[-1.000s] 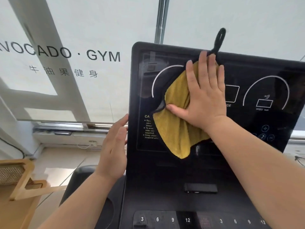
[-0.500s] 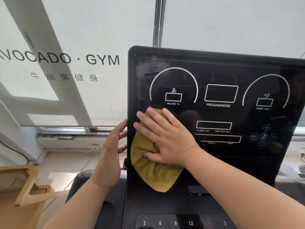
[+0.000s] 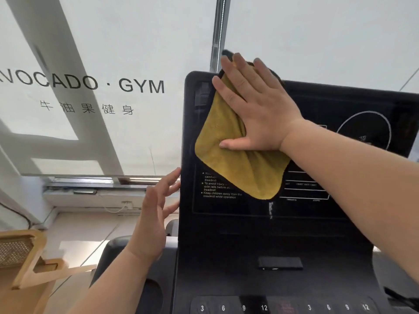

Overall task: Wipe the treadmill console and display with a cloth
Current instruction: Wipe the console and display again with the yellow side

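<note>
Head view: the right hand [image 3: 256, 109] lies flat on a mustard-yellow cloth [image 3: 238, 164], fingers straight and slightly spread, thumb out to the side. It presses the cloth against the upper left corner of the black display [image 3: 353, 103]. The fingertips reach past the panel's top edge, where a dark loop [image 3: 226, 54] sewn to the cloth sticks up beside them. The lower part of the cloth hangs free below the palm in a point and covers part of the white warning text [image 3: 217, 189] and the outlined boxes next to it.

The left hand [image 3: 152, 223] is raised at the left side of the treadmill console [image 3: 226, 245], open, fingers loosely fanned and holding nothing. Its fingertips appear to touch the console's left edge, though the angle makes contact hard to confirm.

Along the bottom of the console runs a row of numbered keys [image 3: 264, 307] reading 3, 6, 9, 12 twice over, with a small black slot [image 3: 280, 262] above them. Behind the machine, a frosted window carries the lettering "AVOCADO · GYM" [image 3: 90, 83]. A wooden frame [image 3: 29, 275] stands at lower left.
</note>
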Tool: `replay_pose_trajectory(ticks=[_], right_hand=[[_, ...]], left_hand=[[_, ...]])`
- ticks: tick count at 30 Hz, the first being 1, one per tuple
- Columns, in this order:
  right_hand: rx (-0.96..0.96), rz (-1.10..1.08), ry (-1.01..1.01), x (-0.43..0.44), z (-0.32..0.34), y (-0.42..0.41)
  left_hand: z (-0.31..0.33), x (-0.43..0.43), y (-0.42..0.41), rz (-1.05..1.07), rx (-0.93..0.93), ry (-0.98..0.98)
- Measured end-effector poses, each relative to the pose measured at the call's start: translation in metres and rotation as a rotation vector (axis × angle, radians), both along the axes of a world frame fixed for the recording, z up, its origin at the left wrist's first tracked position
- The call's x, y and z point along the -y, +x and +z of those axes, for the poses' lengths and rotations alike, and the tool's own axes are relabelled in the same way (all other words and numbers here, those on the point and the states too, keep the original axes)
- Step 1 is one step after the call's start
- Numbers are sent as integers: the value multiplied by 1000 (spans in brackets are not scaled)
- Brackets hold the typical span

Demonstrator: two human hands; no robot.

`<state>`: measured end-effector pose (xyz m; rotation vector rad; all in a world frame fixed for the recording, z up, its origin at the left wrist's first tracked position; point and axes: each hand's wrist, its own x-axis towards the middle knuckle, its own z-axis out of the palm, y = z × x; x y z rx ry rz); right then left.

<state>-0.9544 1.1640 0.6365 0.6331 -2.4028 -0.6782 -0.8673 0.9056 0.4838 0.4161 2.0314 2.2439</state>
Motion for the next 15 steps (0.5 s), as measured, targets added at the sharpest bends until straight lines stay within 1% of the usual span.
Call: replay_pose_trajectory(ticks=[4, 8, 9, 10, 13, 15], right_hand=[[6, -24, -59, 43, -39, 10], [77, 51, -69, 52, -96, 36], [98, 72, -63, 48, -110, 44], [110, 83, -58, 42, -123, 53], [80, 51, -70, 6, -155, 80], [37, -5, -116, -29, -164, 96]], left_hand=[[-3, -5, -2, 62, 8, 42], [-10, -8, -4, 144, 6, 75], [-9, -9, -3, 183, -8, 56], [-8, -12, -2, 241, -55, -12], [-4, -24, 1, 403, -292, -363], [-7, -35, 2, 427, -398, -486]])
